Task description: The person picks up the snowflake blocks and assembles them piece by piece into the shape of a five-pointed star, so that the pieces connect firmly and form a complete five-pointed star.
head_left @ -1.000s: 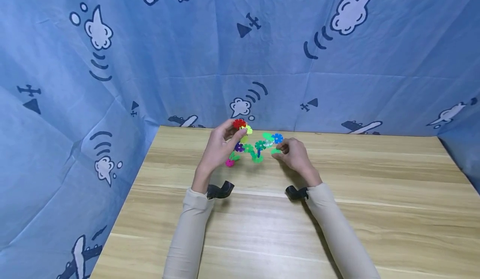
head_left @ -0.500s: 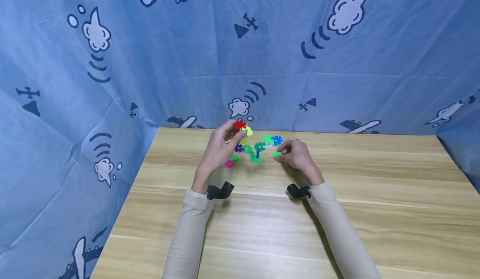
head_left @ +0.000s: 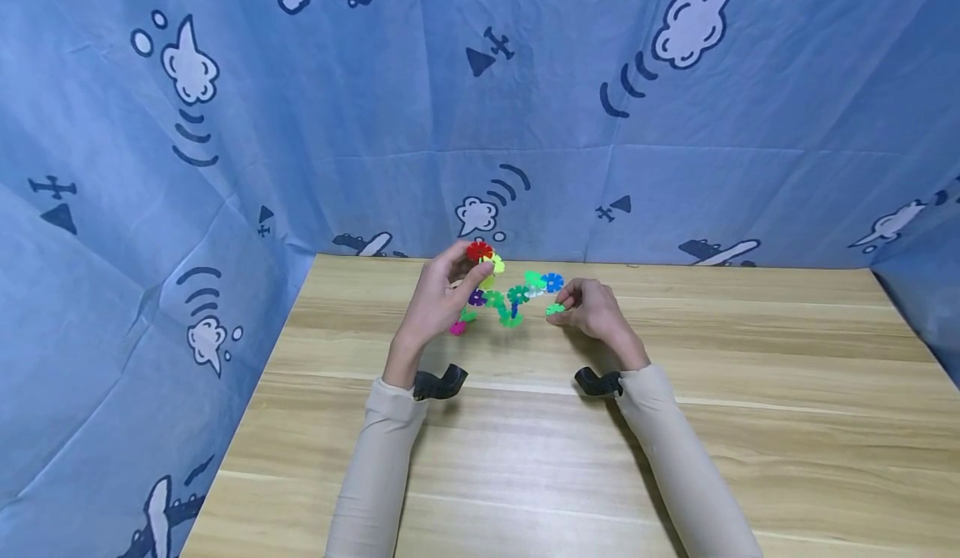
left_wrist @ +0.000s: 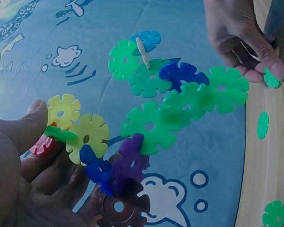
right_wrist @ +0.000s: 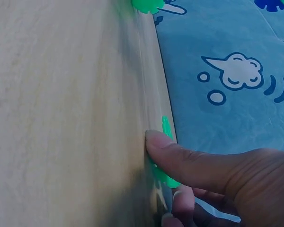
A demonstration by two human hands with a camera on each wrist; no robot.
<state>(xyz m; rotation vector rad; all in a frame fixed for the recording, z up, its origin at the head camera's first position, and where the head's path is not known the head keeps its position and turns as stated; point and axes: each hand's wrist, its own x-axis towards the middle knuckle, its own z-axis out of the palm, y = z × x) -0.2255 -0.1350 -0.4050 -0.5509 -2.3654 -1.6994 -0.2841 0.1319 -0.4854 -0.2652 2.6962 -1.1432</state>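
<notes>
My left hand [head_left: 438, 295] holds a joined chain of plastic snowflake discs [left_wrist: 149, 127] above the table. Red [head_left: 479, 250] and yellow discs lie by its thumb and fingers; green ones stretch rightward to a blue disc [head_left: 553, 282] at the far end. In the left wrist view, purple and brown discs [left_wrist: 119, 208] hang near the lower fingers. Just right of the chain, apart from it, my right hand [head_left: 596, 309] pinches a loose green snowflake disc [head_left: 555, 309] between thumb and fingers. The thumb covers part of that disc in the right wrist view.
On the wooden table [head_left: 510, 475], a pink disc [head_left: 457, 328] and a green disc [head_left: 468, 316] lie below the left hand. Another green disc [left_wrist: 262, 125] shows in the left wrist view. A blue printed cloth [head_left: 375, 108] hangs behind the table's back edge.
My right hand has shifted slightly toward me, away from the chain, and its green disc has tilted to show more of its face. The left hand stays nearly still with the chain.
</notes>
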